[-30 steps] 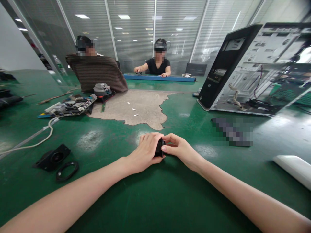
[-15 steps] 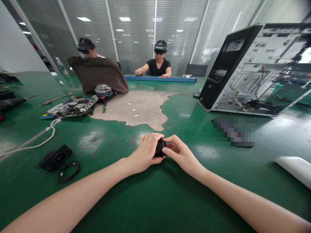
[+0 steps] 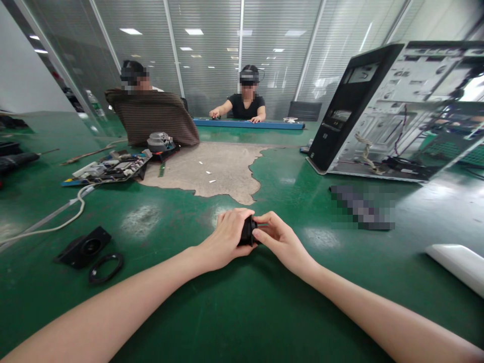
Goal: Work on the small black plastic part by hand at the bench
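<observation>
Just above the green table, a small black part (image 3: 247, 231) sits between my two hands; its exact kind is hidden by the fingers. My left hand (image 3: 229, 233) is wrapped round its left side, the thumb below and the fingers over the top. From the right, my right hand (image 3: 278, 234) pinches the part's edge with thumb and fingertips. To the left lie a black square housing with a round opening (image 3: 91, 246) and a thin black ring (image 3: 121, 262), both apart from my hands.
An open computer case (image 3: 340, 111) stands at the right, with a blurred dark object (image 3: 361, 206) before it. A white object (image 3: 456, 264) lies near the right edge. Circuit boards (image 3: 113, 166) and a pale cable (image 3: 81, 199) are at left. Two people (image 3: 247, 103) sit across the table.
Both hands keep their grip on the black part with hardly any motion. The whole view has shifted very slightly.
</observation>
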### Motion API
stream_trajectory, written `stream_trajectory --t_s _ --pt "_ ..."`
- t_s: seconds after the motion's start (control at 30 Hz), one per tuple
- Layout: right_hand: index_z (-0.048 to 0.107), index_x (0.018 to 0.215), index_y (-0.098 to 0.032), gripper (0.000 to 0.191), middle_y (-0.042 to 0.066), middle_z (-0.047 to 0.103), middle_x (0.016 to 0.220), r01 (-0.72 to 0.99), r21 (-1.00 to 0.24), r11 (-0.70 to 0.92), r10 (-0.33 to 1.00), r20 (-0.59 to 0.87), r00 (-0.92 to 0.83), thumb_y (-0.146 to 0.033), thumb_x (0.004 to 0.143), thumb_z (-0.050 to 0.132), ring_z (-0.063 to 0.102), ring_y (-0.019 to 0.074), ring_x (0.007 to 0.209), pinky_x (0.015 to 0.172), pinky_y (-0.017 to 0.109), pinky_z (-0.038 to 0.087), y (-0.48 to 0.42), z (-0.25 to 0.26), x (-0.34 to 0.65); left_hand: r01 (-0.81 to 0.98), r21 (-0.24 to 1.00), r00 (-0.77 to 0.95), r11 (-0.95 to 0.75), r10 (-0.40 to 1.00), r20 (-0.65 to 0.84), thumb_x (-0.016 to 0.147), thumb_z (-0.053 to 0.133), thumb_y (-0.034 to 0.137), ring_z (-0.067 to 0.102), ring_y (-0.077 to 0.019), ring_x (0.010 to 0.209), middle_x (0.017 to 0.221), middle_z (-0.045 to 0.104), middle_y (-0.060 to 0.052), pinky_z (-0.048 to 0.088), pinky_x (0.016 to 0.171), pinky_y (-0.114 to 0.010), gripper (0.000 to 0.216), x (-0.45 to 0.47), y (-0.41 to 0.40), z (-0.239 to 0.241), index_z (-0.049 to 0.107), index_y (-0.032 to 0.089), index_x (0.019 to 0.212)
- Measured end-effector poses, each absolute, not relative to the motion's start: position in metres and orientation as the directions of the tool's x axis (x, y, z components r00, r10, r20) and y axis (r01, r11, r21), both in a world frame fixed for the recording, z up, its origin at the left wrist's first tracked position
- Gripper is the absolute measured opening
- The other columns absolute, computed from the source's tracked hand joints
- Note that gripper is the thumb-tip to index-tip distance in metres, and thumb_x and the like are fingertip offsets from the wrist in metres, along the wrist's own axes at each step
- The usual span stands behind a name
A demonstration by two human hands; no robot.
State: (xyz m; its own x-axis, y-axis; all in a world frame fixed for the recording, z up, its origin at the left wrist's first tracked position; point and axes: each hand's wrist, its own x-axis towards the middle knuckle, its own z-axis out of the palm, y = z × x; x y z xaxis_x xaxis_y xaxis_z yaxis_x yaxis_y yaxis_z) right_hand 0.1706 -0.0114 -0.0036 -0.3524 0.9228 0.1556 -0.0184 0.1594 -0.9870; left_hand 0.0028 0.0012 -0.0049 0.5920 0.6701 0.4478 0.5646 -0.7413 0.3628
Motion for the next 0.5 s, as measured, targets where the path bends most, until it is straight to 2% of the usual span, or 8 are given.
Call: stream_trajectory --t_s 0.17,0.33,0.5 --pt "0.048 0.098 -0.021 0.022 0.004 0.053 0.101 0.07 -0.985 0.158 0.933 0.126 -0.336 -0.026 0.077 0.055 0.056 0.0151 0.088 0.072 0.029 0.049 -0.0115 -0.0015 0.1714 0.563 0.361 0.599 -0.744 0.668 0.441 0.074 0.058 0.025 0.041 -0.0234 0.108 0.115 0.044 -0.011 0.03 0.091 -0.041 0.056 0.0027 0.0012 -0.0044 0.025 0.02 0.119" --pt "0.047 0.095 -0.022 0.021 0.002 0.053 0.096 -0.002 -0.983 0.184 0.901 0.17 -0.398 -0.025 0.076 0.057 0.054 0.0153 0.093 0.074 0.028 0.05 -0.0149 -0.0018 0.1724 0.573 0.36 0.601 -0.737 0.676 0.427 0.074 0.057 0.023 0.041 -0.0239 0.109 0.115 0.044 -0.011 0.03 0.091 -0.042 0.056 0.0022 0.0007 -0.005 0.025 0.021 0.119" --pt "0.047 0.089 -0.023 0.015 0.0 0.052 0.087 -0.015 -0.986 0.164 0.914 0.157 -0.374 -0.029 0.078 0.055 0.056 0.013 0.081 0.068 0.026 0.05 -0.0134 -0.0018 0.171 0.565 0.356 0.592 -0.744 0.666 0.454 0.074 0.058 0.026 0.041 -0.0247 0.11 0.115 0.044 -0.011 0.031 0.091 -0.043 0.056 0.003 0.0009 -0.0053 0.025 0.021 0.12"
